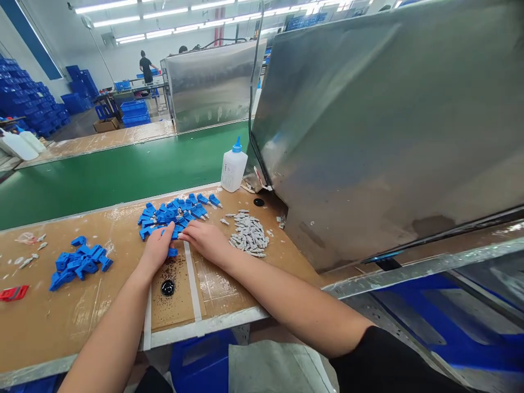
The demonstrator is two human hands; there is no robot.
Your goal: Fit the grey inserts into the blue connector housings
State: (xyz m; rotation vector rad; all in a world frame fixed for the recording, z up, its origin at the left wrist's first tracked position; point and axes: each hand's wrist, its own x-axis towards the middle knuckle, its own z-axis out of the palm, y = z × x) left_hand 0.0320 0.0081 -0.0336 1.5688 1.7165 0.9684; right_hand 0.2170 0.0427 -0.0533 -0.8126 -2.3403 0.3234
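Observation:
My left hand [158, 248] is closed around a blue plastic part [172, 252], which shows below the fingers. Close beside it, my right hand [207, 240] pinches a small pale piece at its fingertips, mostly hidden. Just beyond both hands lies a pile of blue plastic parts [164, 213], several with pale tips sticking out. A heap of small grey plastic pieces [249, 234] sits right of my right hand. More blue parts [79, 263] lie in a second pile to the left. Nearer me, a round black dish [167, 287] stands among scattered dark specks.
A white bottle with a blue nozzle [234, 169] stands at the table's back edge. Behind runs a green conveyor belt [123, 174]. A large metal panel [388, 125] rises on the right. A red tool [14, 293] lies far left. A person [146, 68] stands in the background.

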